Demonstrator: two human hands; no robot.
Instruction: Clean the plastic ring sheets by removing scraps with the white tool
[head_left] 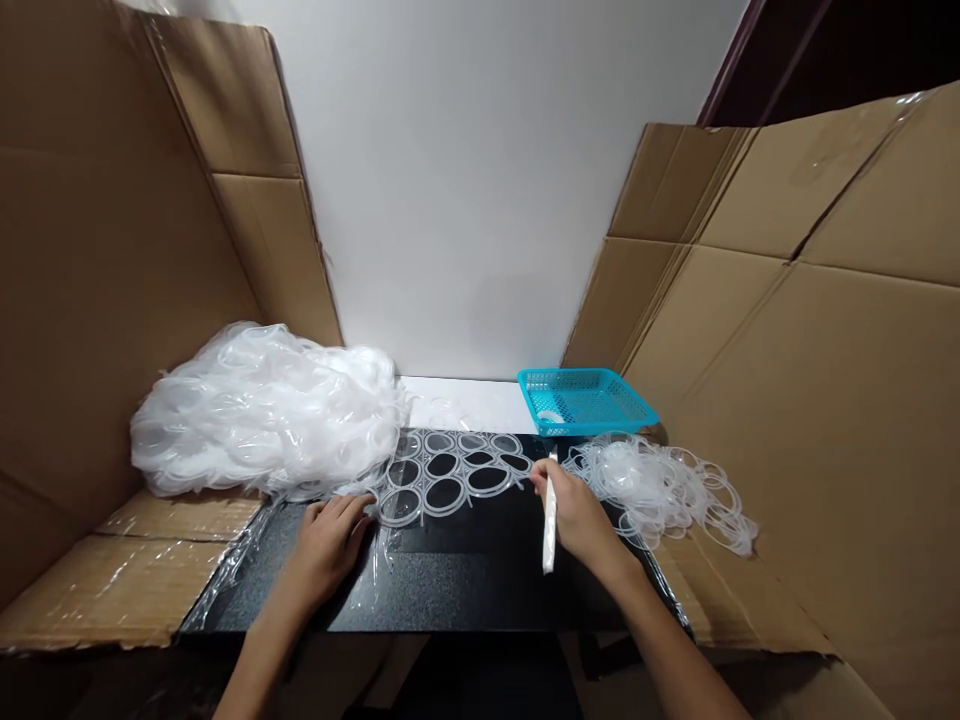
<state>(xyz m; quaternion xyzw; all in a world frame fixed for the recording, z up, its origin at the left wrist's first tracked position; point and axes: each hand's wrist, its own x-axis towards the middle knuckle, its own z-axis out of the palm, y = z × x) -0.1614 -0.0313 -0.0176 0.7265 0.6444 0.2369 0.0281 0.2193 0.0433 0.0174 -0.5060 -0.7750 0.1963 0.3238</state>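
Observation:
A translucent sheet of joined plastic rings [444, 496] lies flat on the black tabletop, between my two hands. At its left edge rests my left hand [330, 545], palm down, with the fingers bent and lying on the border and the thumb apart. My right hand [576, 510] is closed around a slim tool with a white wrapped handle [550, 535]. The handle's lower end sticks out toward me, and the tool's far end points to the back, beside the sheet's right edge. That far tip is too small to make out clearly.
A large heap of clear plastic ring sheets [262, 415] stands at the left. At the right lies a tangle of ring scraps [652, 485]. Behind it sits a turquoise basket [600, 428] with a few white pieces inside. Cardboard walls [825, 400] flank both sides.

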